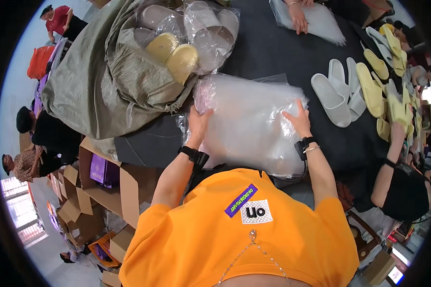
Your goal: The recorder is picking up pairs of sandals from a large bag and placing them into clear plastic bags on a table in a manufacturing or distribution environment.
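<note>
A thick stack of clear plastic bags (246, 124) lies on the black-covered table in front of me. My left hand (198, 125) grips its left edge, thumb on top. At the opposite edge my right hand (299, 122) holds the stack, with the thumb and index finger spread over the plastic. The other fingers of both hands are partly hidden by the stack's sides. Just beyond the left hand sits a large grey-green woven sack (129, 71). Out of its mouth come bagged slippers, among them a yellow pair (182, 62) and a grey pair (210, 24).
Light grey slippers (330, 100) and yellow slippers (371, 91) lie on the table at the right. A co-worker's hand (299, 19) rests on more clear bags (316, 26) across the table. Another person's arm (388, 158) reaches in at right. Open cardboard boxes (129, 191) stand at left.
</note>
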A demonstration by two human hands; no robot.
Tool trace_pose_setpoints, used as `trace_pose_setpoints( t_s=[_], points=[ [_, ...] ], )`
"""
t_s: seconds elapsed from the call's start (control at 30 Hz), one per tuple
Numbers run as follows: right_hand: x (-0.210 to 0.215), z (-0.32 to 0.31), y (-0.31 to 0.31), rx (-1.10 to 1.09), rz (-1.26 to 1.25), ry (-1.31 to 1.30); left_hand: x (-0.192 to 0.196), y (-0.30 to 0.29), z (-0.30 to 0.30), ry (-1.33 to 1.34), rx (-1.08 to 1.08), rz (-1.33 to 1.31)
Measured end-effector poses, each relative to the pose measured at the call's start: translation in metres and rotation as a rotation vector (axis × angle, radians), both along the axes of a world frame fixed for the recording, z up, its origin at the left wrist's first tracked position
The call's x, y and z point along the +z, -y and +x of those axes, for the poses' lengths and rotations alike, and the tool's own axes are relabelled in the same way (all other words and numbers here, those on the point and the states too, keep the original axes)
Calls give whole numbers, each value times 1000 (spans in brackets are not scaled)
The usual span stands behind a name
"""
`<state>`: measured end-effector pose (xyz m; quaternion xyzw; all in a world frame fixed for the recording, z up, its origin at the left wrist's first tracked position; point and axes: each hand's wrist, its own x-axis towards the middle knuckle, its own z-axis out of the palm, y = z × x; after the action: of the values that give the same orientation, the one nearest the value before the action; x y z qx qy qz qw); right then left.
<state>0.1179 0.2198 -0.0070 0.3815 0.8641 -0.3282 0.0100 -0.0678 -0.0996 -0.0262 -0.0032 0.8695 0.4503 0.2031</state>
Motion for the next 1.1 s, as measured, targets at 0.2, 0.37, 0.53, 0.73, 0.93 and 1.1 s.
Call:
trace_pose_setpoints(
  t_s=[0.2,0.37,0.53,0.73,0.93,1.1],
  points=[
    [2,5,24,66,28,-3,-4,27,14,-176,74,-77],
    [14,-2,31,42,86,74,16,13,31,-743,-218,-430],
    [1,6,27,80,155,38,40,15,99,-737,-1438,-290],
    [11,6,30,53,114,69,0,23,97,-876,-1459,-295],
    [5,1,33,62,169,85,-13,28,98,-906,-1470,-374],
    [24,1,66,197,626,93,-31,36,94,-994,-1450,-346]
  ],
)
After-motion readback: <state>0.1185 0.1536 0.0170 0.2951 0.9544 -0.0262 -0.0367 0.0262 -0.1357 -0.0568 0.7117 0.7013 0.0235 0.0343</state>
